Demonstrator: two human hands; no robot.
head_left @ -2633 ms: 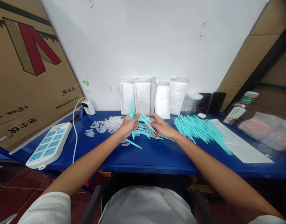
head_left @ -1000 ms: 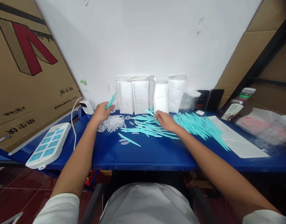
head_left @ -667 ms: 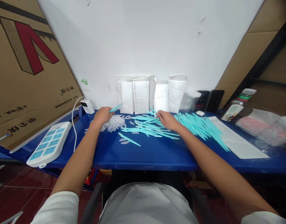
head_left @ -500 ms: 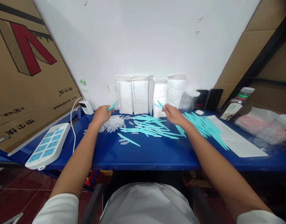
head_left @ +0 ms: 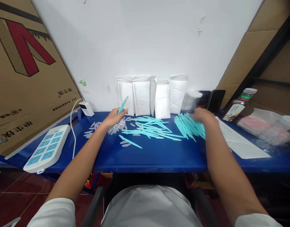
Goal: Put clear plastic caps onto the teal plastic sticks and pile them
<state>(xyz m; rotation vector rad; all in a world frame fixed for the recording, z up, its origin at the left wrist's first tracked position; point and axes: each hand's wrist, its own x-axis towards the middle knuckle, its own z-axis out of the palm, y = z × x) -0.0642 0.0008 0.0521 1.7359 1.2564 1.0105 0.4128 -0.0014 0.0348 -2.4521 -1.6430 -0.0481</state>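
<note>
Sticks (head_left: 149, 128) turquoise; small pieces (head_left: 118, 125) whitish. Table (head_left: 159, 156) solid blue. Power strip (head_left: 47, 148) white with light-blue panels (head_left: 52, 147). Carton (head_left: 33, 88) brown, printed red, black and hatched.

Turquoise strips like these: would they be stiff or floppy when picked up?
Probably stiff: the strips in the left hand stick out straight. Likely light, being so slender. Pushed, the pile by the right hand may slide apart, since its pieces overlap loosely.
</note>
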